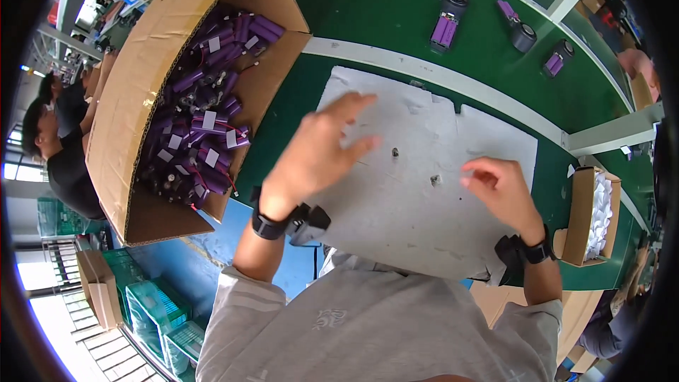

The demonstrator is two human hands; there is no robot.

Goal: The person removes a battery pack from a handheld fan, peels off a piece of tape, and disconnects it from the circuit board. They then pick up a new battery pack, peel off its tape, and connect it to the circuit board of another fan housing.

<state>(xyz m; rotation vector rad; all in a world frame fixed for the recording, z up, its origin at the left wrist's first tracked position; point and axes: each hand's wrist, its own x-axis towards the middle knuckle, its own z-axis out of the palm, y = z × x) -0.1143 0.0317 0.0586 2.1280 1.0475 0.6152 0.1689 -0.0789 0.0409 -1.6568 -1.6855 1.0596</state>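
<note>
My left hand (318,148) is raised over the left part of a worn pale grey board (396,226), its thumb and fingers apart with nothing between them. Over the board's right side, my right hand (503,187) has loosely bent fingers, and a gap shows between thumb and forefinger. No object can be made out in it. Two small dark worn spots mark the board between the hands. To the left, a large tilted cardboard box (152,78) holds many purple battery packs (212,120) with white labels and thin wires, close to my left hand.
Along the green bench's back stand black devices with purple cells: one (445,25) in the middle, another (523,37) further right, and a smaller one (557,59). A small carton (583,216) of white pieces sits right. Green crates (152,308) are lower left; people work beyond.
</note>
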